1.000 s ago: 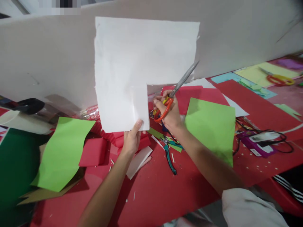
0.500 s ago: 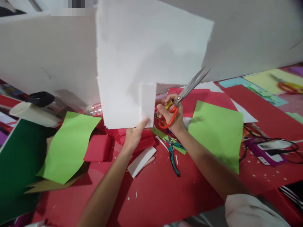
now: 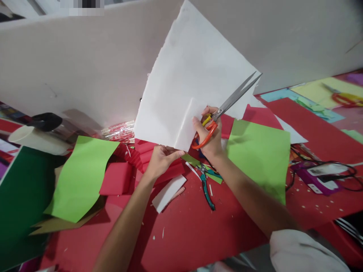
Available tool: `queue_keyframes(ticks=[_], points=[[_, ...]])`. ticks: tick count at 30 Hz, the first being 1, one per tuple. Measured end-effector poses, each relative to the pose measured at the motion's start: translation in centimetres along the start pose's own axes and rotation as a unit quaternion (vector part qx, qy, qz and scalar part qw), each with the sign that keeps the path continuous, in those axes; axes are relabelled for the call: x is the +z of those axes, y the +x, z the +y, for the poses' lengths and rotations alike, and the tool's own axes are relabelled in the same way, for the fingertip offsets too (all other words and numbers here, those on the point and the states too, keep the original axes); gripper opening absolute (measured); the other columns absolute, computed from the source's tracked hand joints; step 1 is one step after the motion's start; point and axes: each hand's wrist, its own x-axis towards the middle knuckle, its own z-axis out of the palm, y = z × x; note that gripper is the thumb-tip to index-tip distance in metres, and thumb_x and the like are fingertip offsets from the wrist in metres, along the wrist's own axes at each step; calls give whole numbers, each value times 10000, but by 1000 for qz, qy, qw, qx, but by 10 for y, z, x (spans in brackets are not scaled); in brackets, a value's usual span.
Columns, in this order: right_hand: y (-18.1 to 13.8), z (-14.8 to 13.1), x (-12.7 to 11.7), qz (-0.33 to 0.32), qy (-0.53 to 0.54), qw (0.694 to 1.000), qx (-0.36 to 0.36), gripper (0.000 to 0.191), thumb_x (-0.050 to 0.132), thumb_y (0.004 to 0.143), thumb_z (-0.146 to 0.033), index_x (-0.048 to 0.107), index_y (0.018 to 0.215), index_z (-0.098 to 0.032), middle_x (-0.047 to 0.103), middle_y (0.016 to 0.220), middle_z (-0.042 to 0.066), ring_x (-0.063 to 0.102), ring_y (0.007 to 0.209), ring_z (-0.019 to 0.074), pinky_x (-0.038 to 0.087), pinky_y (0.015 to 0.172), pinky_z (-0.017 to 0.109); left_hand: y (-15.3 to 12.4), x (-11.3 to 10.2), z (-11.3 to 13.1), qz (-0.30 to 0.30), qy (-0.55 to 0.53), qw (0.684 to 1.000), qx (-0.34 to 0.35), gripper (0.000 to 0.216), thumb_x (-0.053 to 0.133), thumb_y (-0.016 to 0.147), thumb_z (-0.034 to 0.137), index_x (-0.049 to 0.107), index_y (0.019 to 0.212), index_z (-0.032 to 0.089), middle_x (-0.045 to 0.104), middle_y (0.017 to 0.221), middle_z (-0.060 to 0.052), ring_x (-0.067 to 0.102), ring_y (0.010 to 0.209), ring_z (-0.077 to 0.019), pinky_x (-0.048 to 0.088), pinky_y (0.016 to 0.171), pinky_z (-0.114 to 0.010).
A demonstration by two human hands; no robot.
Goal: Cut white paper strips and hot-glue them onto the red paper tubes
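Note:
A large white sheet (image 3: 193,64) with a ragged left edge is raised and tilted above the table. Near its lower corner runs a crease that catches the light. My left hand (image 3: 163,160) is closed at the sheet's bottom edge, thumb in front and some fingers hidden behind. In my right hand (image 3: 211,138) are scissors (image 3: 211,132) with orange and yellow handles, their blades slightly apart and pointing up to the right in front of the sheet. My right thumb lies against the folded corner. Teal-handled pliers (image 3: 206,189) rest on the table below my hands.
Light green sheets lie to the left (image 3: 82,177) and right (image 3: 259,155). A red block (image 3: 115,178) and a white strip (image 3: 168,192) are on the red table (image 3: 181,234). On the right sit a purple device (image 3: 317,177) with black cable and more scissors (image 3: 347,99). A pale wall (image 3: 70,64) stands behind.
The white sheet has tilted clockwise, its top swinging right and its lower corner meeting my right hand. My left hand has shifted slightly along the bottom edge. The scissors remain in my right hand.

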Motion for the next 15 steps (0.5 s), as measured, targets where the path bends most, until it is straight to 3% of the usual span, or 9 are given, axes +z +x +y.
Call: queue_keyframes(ticks=[8,12,15], points=[[2,-4,0,-15,-17,1000,-20,293,725,916,-398,465,1002,-294,430,799,-49,420,591,118,442,562,288,1,1,1,28,42,999,14,218,866,751,397,841,731,181,827,796,-82,774,771,-247,613,733,-342],[3,-9,1,-23,1,1000,-17,294,727,910,-379,466,1013,-293,387,734,-72,393,562,112,410,530,278,0,4,0,14,-15,1000,4,231,904,720,384,833,766,169,830,849,-98,780,827,-242,619,809,-346],[2,-14,2,-32,7,999,-26,289,729,920,-377,472,1024,-295,376,703,-84,380,529,108,386,494,276,-1,11,-6,-2,-95,996,-6,348,879,760,474,828,875,150,824,873,-115,784,840,-239,626,859,-366]])
